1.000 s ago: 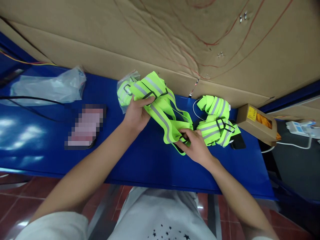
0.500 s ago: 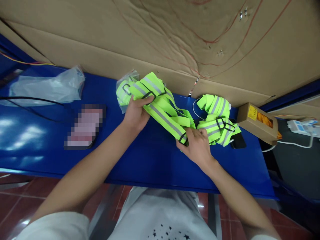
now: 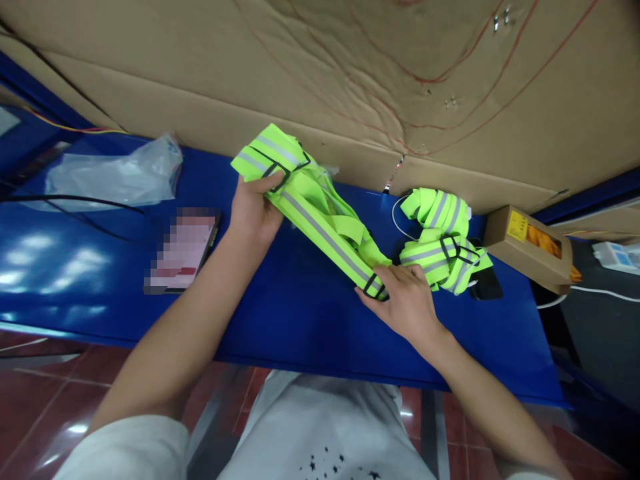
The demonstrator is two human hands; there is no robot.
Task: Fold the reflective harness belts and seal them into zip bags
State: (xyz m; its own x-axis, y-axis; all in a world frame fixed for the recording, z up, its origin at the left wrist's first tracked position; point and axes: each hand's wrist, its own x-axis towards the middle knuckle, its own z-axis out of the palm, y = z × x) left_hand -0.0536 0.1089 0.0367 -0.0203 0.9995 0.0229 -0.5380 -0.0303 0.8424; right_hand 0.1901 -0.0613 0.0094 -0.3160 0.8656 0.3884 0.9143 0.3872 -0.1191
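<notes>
Stretched between both hands is a neon-yellow reflective strap harness (image 3: 325, 230) with grey stripes and black buckles. My left hand (image 3: 257, 210) grips its folded upper end, the thumb lying over a black buckle. At the lower right end, my right hand (image 3: 403, 293) pinches the strap beside another black slider. Loose loops of webbing hang between the two hands. To the right of my right hand lie bundled reflective straps (image 3: 435, 257) of the same yellow, with black buckles on top. The fingertips of both hands are partly hidden behind the webbing.
A clear plastic bag (image 3: 117, 173) and a phone with a blurred screen (image 3: 185, 250) lie left on the blue table (image 3: 310, 333). At right are a dark phone (image 3: 486, 285) and a cardboard box (image 3: 530, 250) with orange contents. A cardboard panel (image 3: 200, 60) rises behind.
My left hand has moved left and slightly up with its end of the harness, drawing the strap longer and straighter. My right hand keeps its hold. The view has shifted slightly.
</notes>
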